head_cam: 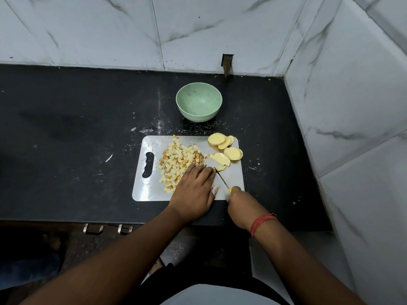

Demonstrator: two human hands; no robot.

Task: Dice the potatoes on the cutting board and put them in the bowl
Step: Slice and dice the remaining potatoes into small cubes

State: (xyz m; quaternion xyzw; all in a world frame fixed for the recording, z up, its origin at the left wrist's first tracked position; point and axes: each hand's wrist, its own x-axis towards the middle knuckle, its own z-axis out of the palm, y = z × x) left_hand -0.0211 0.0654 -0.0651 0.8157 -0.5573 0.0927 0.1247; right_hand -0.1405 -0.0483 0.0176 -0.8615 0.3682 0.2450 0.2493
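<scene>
The cutting board (152,194) sits at frame centre; the empty bowl (198,101) stands above it. Diced potato (176,161) is piled centre-left, uncut slices (224,146) upper right. The left hand (193,190) lies flat, fingers extended, beside the dice. The right hand (239,201) grips the knife (222,179). Dicing is under way; the next move likely requires positioning a slice under the blade.

A plain home kitchen, seen at a corner of the worktop.

A dark stone counter (66,128) runs into a corner of white marble-look wall tiles (220,29), stained along the grout lines. On it lies a pale cutting board (149,190) with diced potato (176,161) and potato slices (224,144), and a green bowl (198,102) stands just behind the board. Metal drawer handles (93,229) show under the counter's front edge, and crumbs and scraps are scattered over the dark surface.
</scene>
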